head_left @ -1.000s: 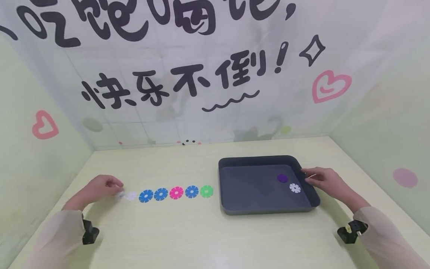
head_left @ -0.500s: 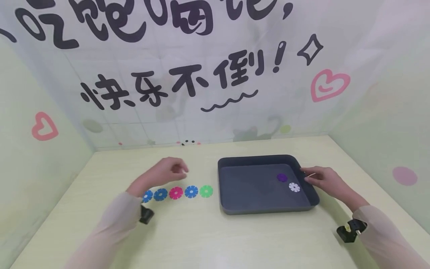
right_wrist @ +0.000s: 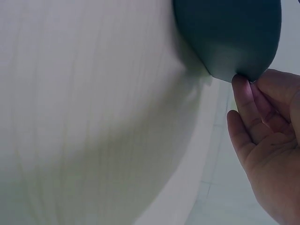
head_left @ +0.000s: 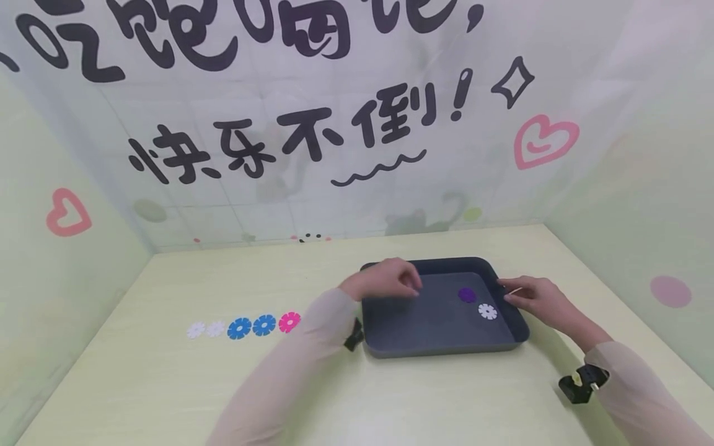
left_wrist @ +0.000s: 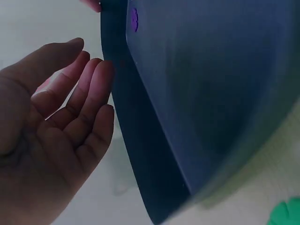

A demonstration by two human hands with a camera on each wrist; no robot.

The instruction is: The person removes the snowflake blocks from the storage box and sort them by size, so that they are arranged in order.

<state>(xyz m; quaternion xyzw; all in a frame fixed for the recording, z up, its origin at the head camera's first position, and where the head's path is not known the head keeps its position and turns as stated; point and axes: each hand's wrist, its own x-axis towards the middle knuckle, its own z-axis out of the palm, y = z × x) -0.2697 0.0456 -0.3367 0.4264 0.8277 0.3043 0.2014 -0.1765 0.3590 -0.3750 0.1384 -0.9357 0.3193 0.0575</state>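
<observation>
The dark grey tray (head_left: 415, 334) sits flat on the worktop (head_left: 128, 371), and its thin, smooth walls suggest a light, fairly stiff piece, plastic or sheet metal. The right hand (head_left: 540, 301) pinches the right-hand wall toward its far end, thumb and fingers closed over the edge. That should be enough to steady it, though lifting it level would probably want a second hold on the opposite wall. The left hand (head_left: 387, 279) is over the tray's far left part, fingers loosely curved around nothing; whether its fingertips touch the wall is hard to judge from the blurred view.

Inside the tray, toward its right side, lie a purple disc (head_left: 467, 295) and a white notched disc (head_left: 488, 311). To the left of the tray runs a row: two white notched discs (head_left: 206, 329), two blue notched discs (head_left: 252, 326) and a pink notched disc (head_left: 289, 322), with the left sleeve (head_left: 290, 368) just over its end. The left wrist view also catches a green disc (left_wrist: 287, 214). All look like thin plastic: very light, firm, hardly fragile, perhaps slippery. Lying so flat, they are best pinched across opposite edges, with a fingertip in a notch for purchase.
</observation>
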